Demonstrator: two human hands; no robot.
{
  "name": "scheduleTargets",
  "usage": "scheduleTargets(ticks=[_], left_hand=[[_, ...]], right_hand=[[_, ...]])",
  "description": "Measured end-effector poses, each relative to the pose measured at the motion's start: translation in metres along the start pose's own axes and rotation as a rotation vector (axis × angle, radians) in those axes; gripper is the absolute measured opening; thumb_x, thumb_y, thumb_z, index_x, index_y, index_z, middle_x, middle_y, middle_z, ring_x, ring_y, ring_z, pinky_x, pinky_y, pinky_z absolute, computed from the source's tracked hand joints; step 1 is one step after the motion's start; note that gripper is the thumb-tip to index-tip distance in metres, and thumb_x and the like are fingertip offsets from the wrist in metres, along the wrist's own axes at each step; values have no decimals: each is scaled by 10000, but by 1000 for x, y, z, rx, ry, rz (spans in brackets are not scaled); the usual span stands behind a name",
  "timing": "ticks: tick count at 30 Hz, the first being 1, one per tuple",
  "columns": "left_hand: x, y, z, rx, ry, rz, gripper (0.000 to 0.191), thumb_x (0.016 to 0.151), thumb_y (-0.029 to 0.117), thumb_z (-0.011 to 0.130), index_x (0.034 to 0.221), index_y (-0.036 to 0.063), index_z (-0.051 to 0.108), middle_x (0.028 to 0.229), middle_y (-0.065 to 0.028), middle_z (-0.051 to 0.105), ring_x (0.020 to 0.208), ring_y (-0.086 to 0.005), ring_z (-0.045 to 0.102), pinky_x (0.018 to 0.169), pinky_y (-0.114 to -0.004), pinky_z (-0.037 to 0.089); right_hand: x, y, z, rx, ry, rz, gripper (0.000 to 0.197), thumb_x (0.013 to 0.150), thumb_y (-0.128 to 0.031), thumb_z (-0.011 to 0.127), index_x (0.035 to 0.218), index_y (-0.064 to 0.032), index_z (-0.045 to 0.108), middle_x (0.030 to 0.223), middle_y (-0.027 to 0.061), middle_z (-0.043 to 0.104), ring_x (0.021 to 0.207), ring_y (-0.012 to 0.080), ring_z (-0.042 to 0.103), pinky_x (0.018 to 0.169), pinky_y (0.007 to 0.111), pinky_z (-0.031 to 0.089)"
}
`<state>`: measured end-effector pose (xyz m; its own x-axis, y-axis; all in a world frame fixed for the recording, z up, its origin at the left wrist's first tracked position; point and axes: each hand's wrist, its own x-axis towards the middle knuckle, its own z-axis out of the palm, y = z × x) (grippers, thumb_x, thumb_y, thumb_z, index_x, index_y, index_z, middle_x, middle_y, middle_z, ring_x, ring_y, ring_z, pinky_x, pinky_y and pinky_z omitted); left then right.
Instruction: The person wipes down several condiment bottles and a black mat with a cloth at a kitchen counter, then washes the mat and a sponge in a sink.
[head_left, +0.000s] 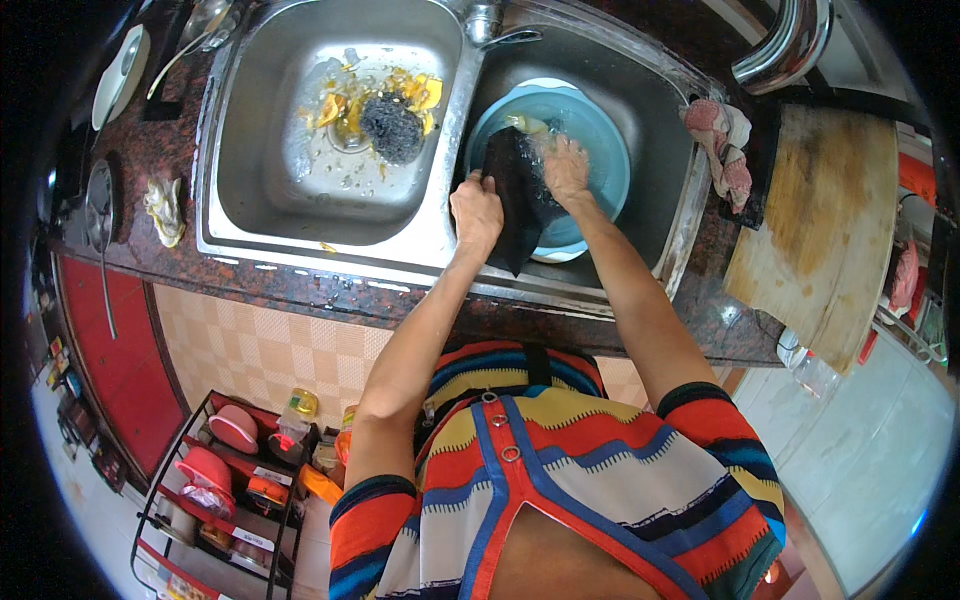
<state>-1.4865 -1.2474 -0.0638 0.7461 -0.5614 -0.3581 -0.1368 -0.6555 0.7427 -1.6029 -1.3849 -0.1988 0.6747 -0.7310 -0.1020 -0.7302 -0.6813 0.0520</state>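
A light-blue basin (622, 161) of water stands in the right bowl of a steel double sink. My left hand (478, 214) grips the left edge of a black, sheet-like item (514, 202), whose material I cannot make out. The item lies partly over the basin's left side, and its pointed lower end hangs towards the sink's front edge. My right hand (567, 169) dips into the water just right of it, fingers spread, with splashes around them; nothing shows in its grasp. Close to its fingertips a pale yellowish piece (526, 123) is in the water.
The left sink bowl (255, 180) holds a dark scouring pad (391, 127) and yellow peelings (330, 110) around the drain. A faucet (484, 22) rises between the bowls. Right lie a checked cloth (718, 150) and a wooden cutting board (817, 225); left, a crumpled cloth (164, 211) and ladle (100, 206).
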Motion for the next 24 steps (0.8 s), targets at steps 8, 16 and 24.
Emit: scheduleTargets(ticks=[8, 16, 24], left_hand=[[-15, 43, -49, 296, -76, 490, 292, 722, -14, 477, 997, 0, 576, 762, -248, 605, 685, -391, 607, 643, -451, 493], [5, 40, -109, -129, 73, 515, 186, 811, 72, 534, 983, 25, 589, 822, -241, 588, 790, -404, 575, 685, -435, 459], [27, -14, -166, -217, 73, 114, 249, 802, 169, 593, 952, -29, 588, 821, -252, 584, 775, -284, 600, 708, -374, 442]], right_hand=[[-12, 21, -17, 156, -304, 68, 343, 859, -183, 407, 1184, -202, 514, 1135, 177, 464, 1076, 345, 434, 895, 455, 367], [-32, 31, -10, 334, -358, 80, 516, 803, -158, 488, 1303, -189, 366, 1210, 284, 389, 1125, 470, 367, 953, 490, 322], [-39, 5, -44, 229, -494, 201, 504, 830, -181, 422, 1328, -204, 353, 1338, 193, 307, 1202, 390, 331, 995, 453, 296]])
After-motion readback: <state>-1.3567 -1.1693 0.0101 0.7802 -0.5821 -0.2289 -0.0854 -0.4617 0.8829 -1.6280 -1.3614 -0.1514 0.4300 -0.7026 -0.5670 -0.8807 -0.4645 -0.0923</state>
